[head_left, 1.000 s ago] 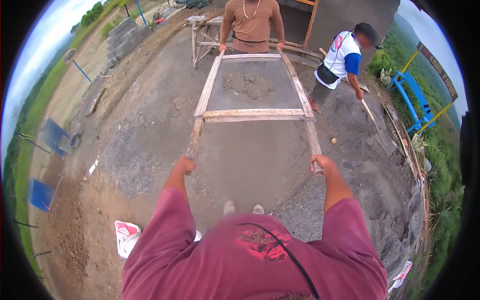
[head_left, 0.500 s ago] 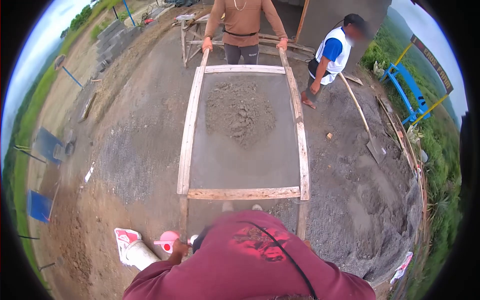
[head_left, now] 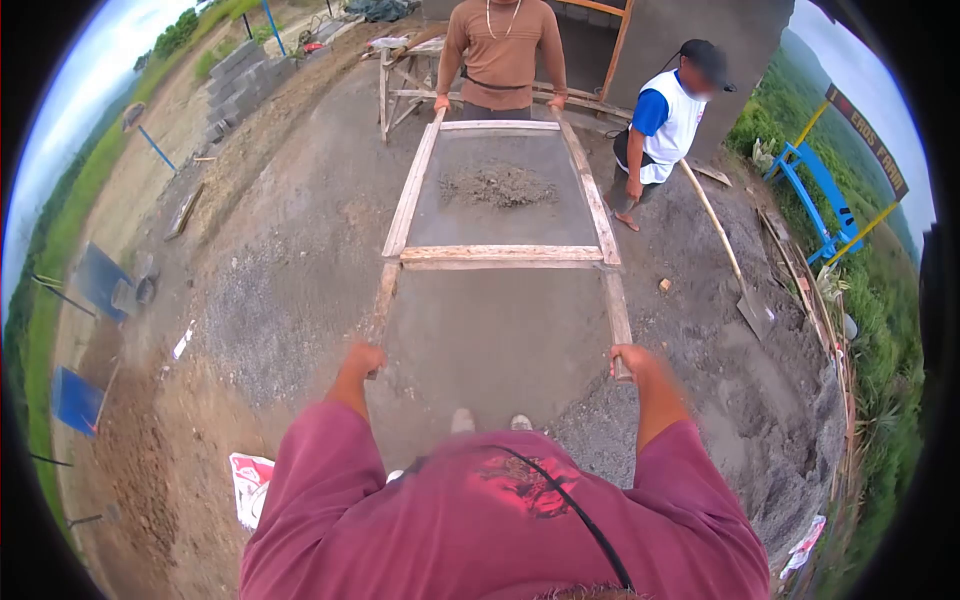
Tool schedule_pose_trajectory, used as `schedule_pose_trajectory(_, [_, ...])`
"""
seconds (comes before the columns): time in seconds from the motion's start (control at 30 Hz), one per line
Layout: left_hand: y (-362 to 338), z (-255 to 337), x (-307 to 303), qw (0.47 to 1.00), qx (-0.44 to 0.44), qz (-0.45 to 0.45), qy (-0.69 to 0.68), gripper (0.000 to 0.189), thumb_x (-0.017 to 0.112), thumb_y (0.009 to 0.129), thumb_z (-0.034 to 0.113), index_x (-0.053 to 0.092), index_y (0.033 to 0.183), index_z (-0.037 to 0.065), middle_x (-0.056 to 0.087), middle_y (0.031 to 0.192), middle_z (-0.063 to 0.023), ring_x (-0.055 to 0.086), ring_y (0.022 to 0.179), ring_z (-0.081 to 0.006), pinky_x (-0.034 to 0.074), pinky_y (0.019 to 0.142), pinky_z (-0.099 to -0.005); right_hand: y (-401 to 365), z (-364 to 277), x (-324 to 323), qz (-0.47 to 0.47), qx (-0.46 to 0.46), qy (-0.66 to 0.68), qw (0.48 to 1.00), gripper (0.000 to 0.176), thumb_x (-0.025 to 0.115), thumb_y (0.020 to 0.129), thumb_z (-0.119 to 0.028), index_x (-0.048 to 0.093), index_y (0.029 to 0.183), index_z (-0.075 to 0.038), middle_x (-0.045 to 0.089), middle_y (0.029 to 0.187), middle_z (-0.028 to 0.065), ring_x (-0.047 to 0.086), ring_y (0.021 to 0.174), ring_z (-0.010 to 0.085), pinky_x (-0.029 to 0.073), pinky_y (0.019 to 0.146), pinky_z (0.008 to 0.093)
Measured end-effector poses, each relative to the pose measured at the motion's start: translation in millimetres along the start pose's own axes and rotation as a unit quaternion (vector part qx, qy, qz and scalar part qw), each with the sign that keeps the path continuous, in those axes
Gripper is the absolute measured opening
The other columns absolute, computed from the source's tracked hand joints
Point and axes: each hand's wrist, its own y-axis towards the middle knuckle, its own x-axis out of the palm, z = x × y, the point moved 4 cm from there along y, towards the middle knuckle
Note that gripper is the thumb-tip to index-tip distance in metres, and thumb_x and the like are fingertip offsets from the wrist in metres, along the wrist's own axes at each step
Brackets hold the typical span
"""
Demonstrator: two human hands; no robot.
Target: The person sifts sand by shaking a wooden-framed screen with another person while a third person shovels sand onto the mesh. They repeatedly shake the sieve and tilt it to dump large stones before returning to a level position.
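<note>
A wooden-framed tray (head_left: 500, 257) is held up in front of me, with a low heap of wet mortar (head_left: 498, 185) on its flat panel. My left hand (head_left: 366, 360) is closed round the end of the tray's left pole, and my right hand (head_left: 630, 360) grips the right pole's end. Across from me, a person in a brown top (head_left: 505, 55) has both hands on the far pole ends.
A person in a white vest (head_left: 670, 115) stands right of the tray, near a shovel (head_left: 752, 310) on grey sand. Blue containers (head_left: 78, 400) are at the left. A red-and-white bag (head_left: 248, 485) lies by my left side. Concrete blocks (head_left: 240, 90) are stacked at the upper left.
Both my hands have come up and forward with the pole ends. The tray's near edge has moved up the view, and the tray looks foreshortened. The pink scoop is out of sight.
</note>
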Motion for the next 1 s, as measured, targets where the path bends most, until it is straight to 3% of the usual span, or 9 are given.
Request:
schedule_pose_trajectory(0.13, [-51, -140, 125, 0.999, -0.038, 0.027, 0.012, 0.031, 0.064, 0.067, 0.018, 0.067, 0.085, -0.007, 0.069, 0.08, -0.0225, 0.071, 0.08, -0.0332, 0.054, 0.069, -0.0426, 0, 230, 2, 0.063, -0.036, -0.093, 0.993, 0.024, 0.067, 0.068, -0.02, 0.067, 0.074, 0.003, 0.065, 0.067, 0.0148, 0.065, 0.061, 0.0273, 0.05, 0.055, 0.0382])
schedule_pose_trajectory(0.2, [-91, -207, 162, 0.997, -0.058, -0.056, 0.0, 0.031, 0.069, 0.068, 0.019, 0.069, 0.087, -0.005, 0.068, 0.077, -0.0226, 0.071, 0.076, -0.03, 0.054, 0.061, -0.0418, -71, 270, 14, -0.017, -0.171, -0.424, 0.889, 0.029, 0.058, 0.08, -0.022, 0.069, 0.084, 0.004, 0.068, 0.076, 0.0127, 0.067, 0.074, 0.0221, 0.051, 0.065, 0.037])
schedule_pose_trajectory(0.27, [-121, -246, 170, 0.998, -0.055, -0.033, -0.004, 0.029, 0.07, 0.068, 0.019, 0.069, 0.087, -0.004, 0.069, 0.078, -0.022, 0.071, 0.075, -0.0295, 0.054, 0.062, -0.0418, -121, 280, 23, 0.096, -0.004, -0.325, 0.941, 0.028, 0.061, 0.078, -0.022, 0.07, 0.083, 0.004, 0.068, 0.076, 0.0129, 0.067, 0.074, 0.0229, 0.051, 0.065, 0.0373])
schedule_pose_trajectory(0.47, [-76, -207, 157, 0.984, 0.107, -0.045, 0.135, 0.026, 0.072, 0.067, 0.018, 0.071, 0.086, 0.0, 0.069, 0.08, -0.0201, 0.07, 0.074, -0.028, 0.055, 0.065, -0.042, -115, 215, 38, 0.141, 0.074, -0.215, 0.964, 0.029, 0.072, 0.069, -0.023, 0.07, 0.082, 0.003, 0.068, 0.077, 0.0138, 0.067, 0.074, 0.0252, 0.051, 0.065, 0.0384])
schedule_pose_trajectory(0.5, [-65, -169, 128, 0.993, -0.011, -0.081, 0.089, 0.03, 0.069, 0.068, 0.023, 0.07, 0.084, -0.002, 0.07, 0.082, -0.0193, 0.07, 0.08, -0.0284, 0.054, 0.072, -0.042, -72, 203, 36, 0.076, 0.057, -0.138, 0.986, 0.029, 0.072, 0.067, -0.021, 0.069, 0.08, 0.005, 0.068, 0.076, 0.0142, 0.067, 0.071, 0.0263, 0.05, 0.061, 0.0384])
schedule_pose_trajectory(0.57, [2, -132, 100, 1.0, -0.012, -0.008, 0.026, 0.031, 0.06, 0.073, 0.025, 0.07, 0.085, -0.002, 0.069, 0.079, -0.0208, 0.07, 0.076, -0.0317, 0.054, 0.069, -0.0425, 40, 197, 22, 0.045, 0.021, -0.033, 0.998, 0.021, 0.069, 0.068, -0.016, 0.067, 0.075, 0.004, 0.066, 0.072, 0.0139, 0.064, 0.06, 0.0262, 0.051, 0.054, 0.0373])
schedule_pose_trajectory(0.7, [94, -37, -8, 0.998, 0.028, 0.06, 0.003, 0.029, 0.062, 0.071, 0.022, 0.07, 0.082, -0.004, 0.069, 0.082, -0.0214, 0.07, 0.078, -0.0315, 0.053, 0.071, -0.044, -3, -41, 31, 0.016, -0.026, 0.008, 1.0, 0.02, 0.066, 0.075, -0.013, 0.062, 0.087, 0.002, 0.062, 0.067, 0.0089, 0.062, 0.055, 0.0213, 0.053, 0.052, 0.0366])
schedule_pose_trajectory(0.83, [27, 18, -60, 0.999, -0.001, 0.013, -0.035, 0.034, 0.073, 0.063, 0.021, 0.07, 0.082, -0.006, 0.068, 0.08, -0.0239, 0.069, 0.075, -0.033, 0.053, 0.067, -0.0432, -16, -89, 22, 0.04, 0.003, -0.048, 0.998, 0.021, 0.066, 0.076, -0.014, 0.061, 0.087, 0.002, 0.062, 0.07, 0.0096, 0.062, 0.056, 0.0213, 0.053, 0.052, 0.0367])
schedule_pose_trajectory(1.0, [6, -122, 105, 0.993, 0.027, 0.111, -0.006, 0.033, 0.068, 0.064, 0.025, 0.068, 0.077, -0.005, 0.067, 0.08, -0.0277, 0.069, 0.083, -0.0383, 0.054, 0.073, -0.043, 57, 196, -1, 0.071, -0.048, -0.07, 0.994, 0.026, 0.067, 0.072, -0.017, 0.065, 0.086, 0.005, 0.064, 0.07, 0.0127, 0.064, 0.057, 0.0252, 0.052, 0.054, 0.0375])
